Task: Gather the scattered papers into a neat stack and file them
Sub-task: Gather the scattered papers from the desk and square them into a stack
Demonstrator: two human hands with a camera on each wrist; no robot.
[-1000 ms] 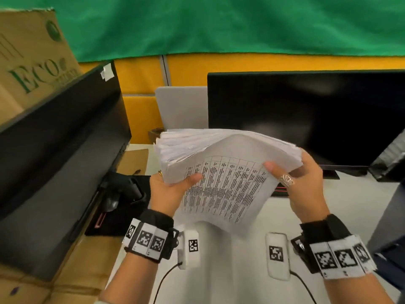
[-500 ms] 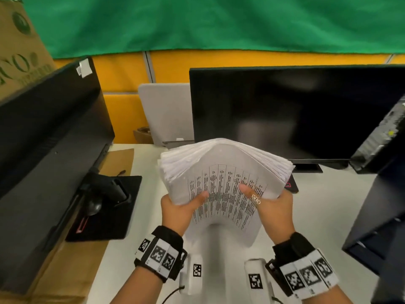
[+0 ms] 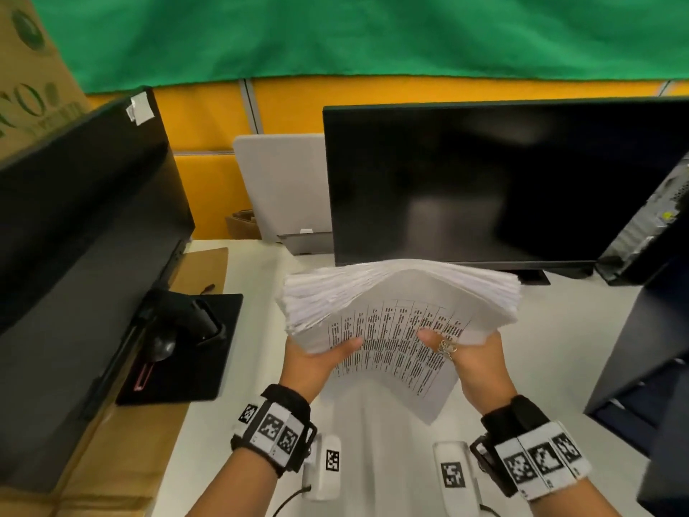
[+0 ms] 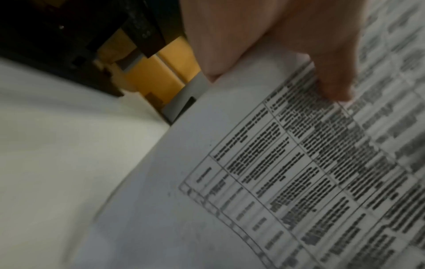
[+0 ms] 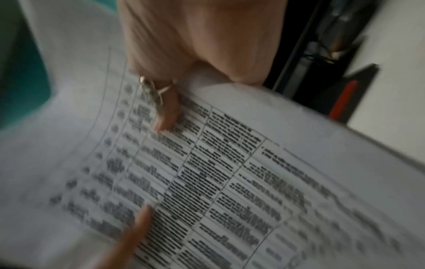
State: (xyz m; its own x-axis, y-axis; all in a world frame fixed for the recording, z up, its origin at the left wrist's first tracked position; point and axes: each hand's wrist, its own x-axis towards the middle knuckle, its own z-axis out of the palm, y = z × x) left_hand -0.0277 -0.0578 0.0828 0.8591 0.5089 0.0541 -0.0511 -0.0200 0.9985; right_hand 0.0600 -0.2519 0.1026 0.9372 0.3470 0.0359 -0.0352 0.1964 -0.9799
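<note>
— Green cloth (image 3: pixel 373 35) is hanging across the back above yellow partition panels (image 3: pixel 208 117), and a white desk (image 3: pixel 208 434) is spreading out below them. What is sitting on it?

— Taking the big black monitor (image 3: pixel 503 181) at the middle as the landmark: it is standing at the far edge of the desk, screen dark. Left of it a second black monitor (image 3: pixel 82 225) is angling inward, with its black base plate (image 3: pixel 194 352) resting partly on flat brown cardboard (image 3: pixel 123 449). A pale grey panel (image 3: pixel 283 184) is leaning behind the landmark monitor's left edge. To its right a dark cabinet (image 3: pixel 641 348) is filling the frame edge.

— And the papers?

— The paper stack (image 3: pixel 402 304) is being held in the air just in front of the landmark monitor's lower edge, above the desk, bowing upward in the middle. Its top sheet is showing a printed table; the text is too blurred to read.

— How are the hands gripping?

— The left hand (image 3: pixel 317 363) is clasping the stack's near left corner, thumb lying across the top sheet and the fingers hidden beneath. The right hand (image 3: pixel 473 360) is clasping the near right side the same way, thumb on top, wearing a ring (image 3: pixel 447 348). In the left wrist view the thumb (image 4: pixel 333 78) is pressing on the printed table. Both wrists are wearing black bands with checkered markers.
</note>
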